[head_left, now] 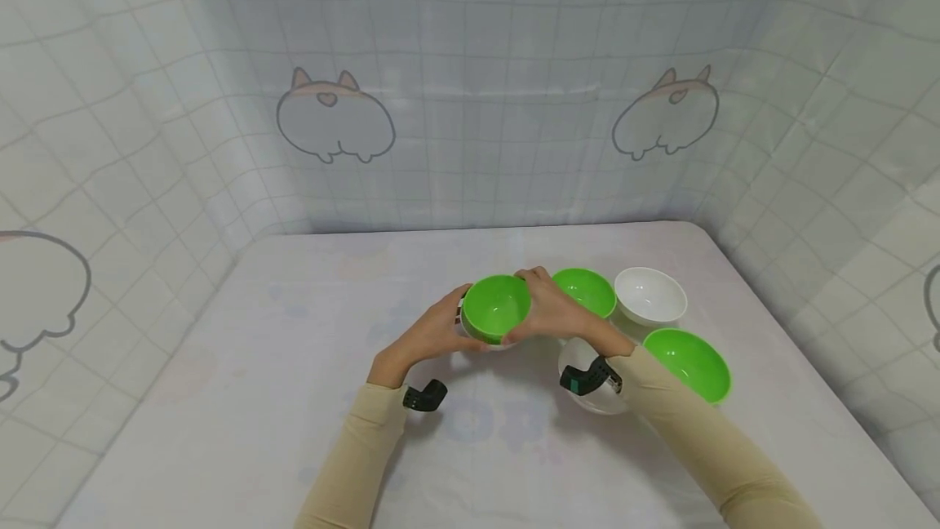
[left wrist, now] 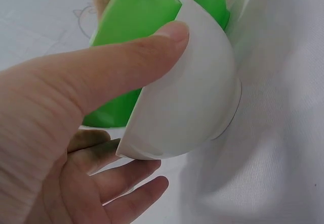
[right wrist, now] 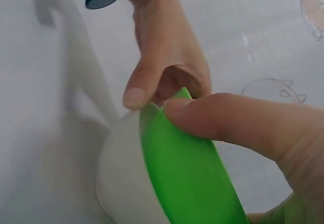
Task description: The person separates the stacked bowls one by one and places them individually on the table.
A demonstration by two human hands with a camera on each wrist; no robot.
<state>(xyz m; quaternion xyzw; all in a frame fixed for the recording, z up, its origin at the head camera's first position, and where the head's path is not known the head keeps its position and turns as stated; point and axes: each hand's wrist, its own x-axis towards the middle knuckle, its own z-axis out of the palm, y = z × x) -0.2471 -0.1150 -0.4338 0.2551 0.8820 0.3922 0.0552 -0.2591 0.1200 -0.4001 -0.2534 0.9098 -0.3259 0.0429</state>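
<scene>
Both hands are around a pair of bowls held together near the middle of the table. A green bowl (head_left: 496, 308) sits partly inside a white bowl (left wrist: 197, 87), with its green rim standing out past the white one. My left hand (head_left: 433, 328) grips the white bowl, thumb on its outer wall and fingers on the far side. With the thumb on its outside, my right hand (head_left: 552, 306) holds the green bowl (right wrist: 187, 168). The right fingers are mostly hidden in the right wrist view. From the head, the white bowl shows only as a thin edge under the green one.
To the right stand a green bowl (head_left: 583, 291), a white bowl (head_left: 654, 297) and another green bowl (head_left: 690, 364). Another white bowl (head_left: 596, 402) lies partly hidden under my right wrist. A pale cloth covers the table (head_left: 294, 366), and patterned curtains (head_left: 499, 137) surround it.
</scene>
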